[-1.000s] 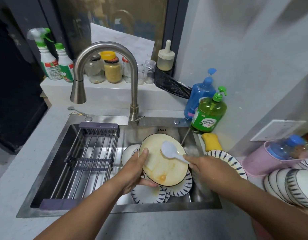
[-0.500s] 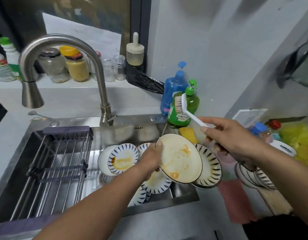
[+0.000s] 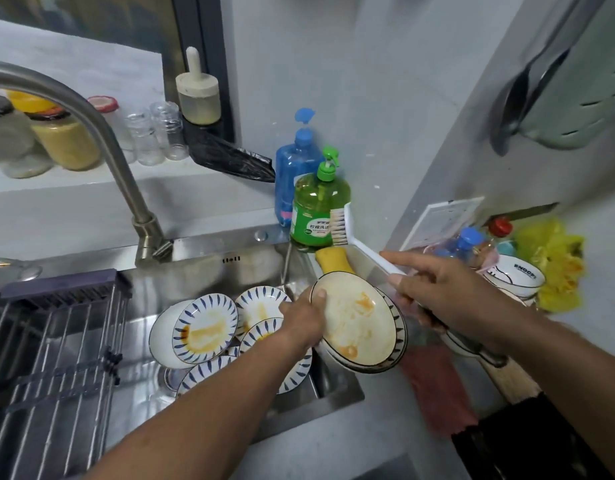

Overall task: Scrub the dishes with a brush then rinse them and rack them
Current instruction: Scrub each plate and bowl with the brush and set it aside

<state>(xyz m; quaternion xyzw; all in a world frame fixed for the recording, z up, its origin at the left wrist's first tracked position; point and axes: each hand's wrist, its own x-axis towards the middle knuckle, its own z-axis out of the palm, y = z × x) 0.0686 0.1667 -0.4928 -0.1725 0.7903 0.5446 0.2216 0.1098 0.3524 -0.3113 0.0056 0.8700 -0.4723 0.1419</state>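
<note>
My left hand (image 3: 304, 320) grips the left rim of a cream plate (image 3: 356, 322) smeared with orange sauce, tilted above the sink's right edge. My right hand (image 3: 437, 296) holds the handle of a white dish brush (image 3: 345, 226), whose bristle head points up beside the green soap bottle (image 3: 316, 211), away from the plate. Several dirty blue-patterned plates (image 3: 203, 327) lie piled in the steel sink (image 3: 202, 258). A dark wire rack (image 3: 49, 344) spans the sink's left half.
The curved tap (image 3: 91, 133) rises at the left. A blue pump bottle (image 3: 294, 168) and yellow sponge (image 3: 333, 259) sit behind the sink corner. Stacked bowls (image 3: 515, 275), bottles and a yellow cloth (image 3: 555, 265) crowd the right counter. Jars (image 3: 65, 140) line the ledge.
The brush left the plate's face and rose to the right, then sank a little beside the green bottle. The plate shifted right, over the sink's edge. My view turned right.
</note>
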